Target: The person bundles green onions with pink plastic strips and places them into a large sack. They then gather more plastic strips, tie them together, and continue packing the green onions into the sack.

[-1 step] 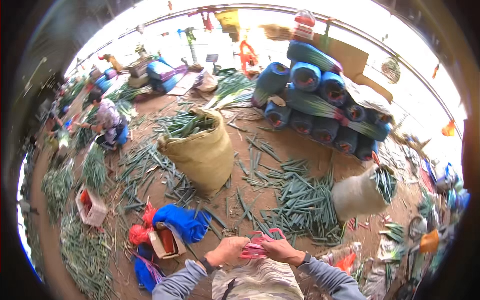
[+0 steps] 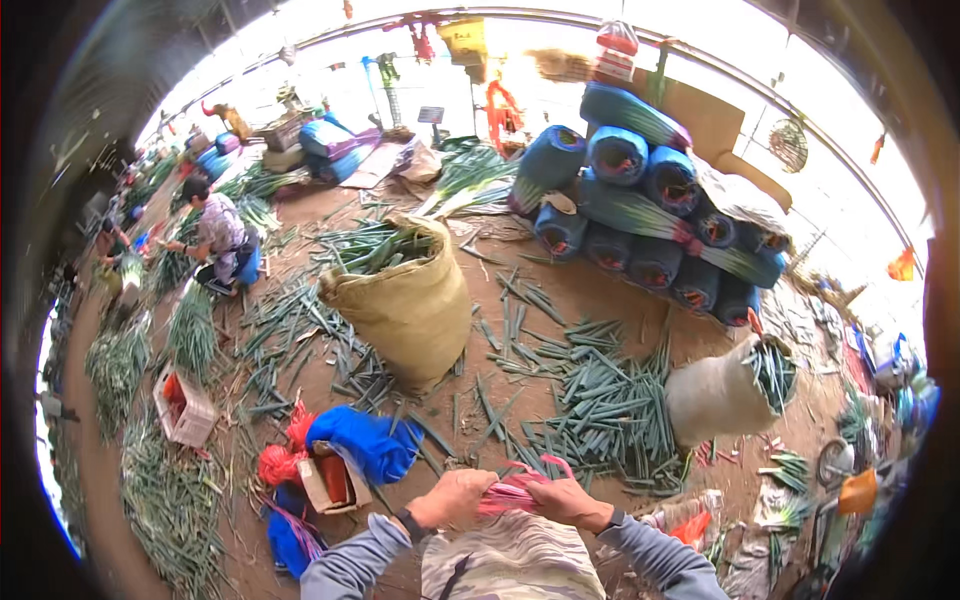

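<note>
Low in front of my body, both hands are closed on a bundle of thin pink twine [image 2: 508, 495]. My left hand [image 2: 456, 499] grips its left end. At the other end my right hand [image 2: 566, 502] pinches it, and a pink loop rises above those fingers. The strands run across the gap between the hands over my patterned apron [image 2: 515, 560]. Left of my hands lie a blue cloth bundle [image 2: 372, 445], red netting [image 2: 280, 465] and a small open carton [image 2: 335, 485]. Cut green leaf pieces [image 2: 610, 400] are heaped just beyond my right hand.
A tan sack [image 2: 405, 310] of green leaves stands ahead; a whitish sack [image 2: 715, 395] leans at right. Behind them, blue-wrapped bundles [image 2: 620, 155] of leafy stalks are stacked. Another person [image 2: 222, 235] sits at far left, beyond a pale crate [image 2: 185, 410]. Leaves litter the ground.
The pink twine has shifted between my hands, and its loop above my right hand has changed shape. The whole view has moved slightly; both hands keep their hold.
</note>
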`<state>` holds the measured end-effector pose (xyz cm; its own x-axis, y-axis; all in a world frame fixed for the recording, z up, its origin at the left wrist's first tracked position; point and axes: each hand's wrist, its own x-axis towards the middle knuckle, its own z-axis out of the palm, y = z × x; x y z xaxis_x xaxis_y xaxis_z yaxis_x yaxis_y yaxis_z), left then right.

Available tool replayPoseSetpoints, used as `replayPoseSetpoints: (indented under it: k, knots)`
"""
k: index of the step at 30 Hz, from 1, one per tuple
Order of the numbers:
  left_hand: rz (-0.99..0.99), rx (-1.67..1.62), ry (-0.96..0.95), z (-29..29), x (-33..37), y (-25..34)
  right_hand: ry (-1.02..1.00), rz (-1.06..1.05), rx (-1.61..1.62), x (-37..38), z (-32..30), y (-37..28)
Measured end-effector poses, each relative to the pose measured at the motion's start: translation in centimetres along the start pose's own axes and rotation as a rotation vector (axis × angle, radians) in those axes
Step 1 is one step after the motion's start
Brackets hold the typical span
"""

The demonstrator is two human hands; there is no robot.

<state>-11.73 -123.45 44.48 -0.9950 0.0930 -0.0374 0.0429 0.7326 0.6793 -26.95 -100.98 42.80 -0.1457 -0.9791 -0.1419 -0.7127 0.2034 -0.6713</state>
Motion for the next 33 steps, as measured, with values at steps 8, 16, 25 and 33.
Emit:
replayPoseSetpoints:
  k: [8, 16, 25, 33]
  knots:
    - [-0.097, 0.107, 0.162, -3.8, 3.9, -1.9, -0.001, 0.014, 0.172, 0.7, -5.4, 3.1]
    - [-0.092, -0.012, 0.192, -5.6, 10.1, -6.9, -0.019, 0.085, 0.363, 4.5, -12.3, 6.8]
    - [-0.185, -0.54, -0.011, -9.4, 21.4, -13.9, -0.096, 0.062, 0.256, 14.2, -20.1, 14.2]
    - [0.049, -0.356, 0.109, -13.9, 32.9, -22.6, -0.271, 0.114, 0.185, 26.3, -27.9, 18.3]
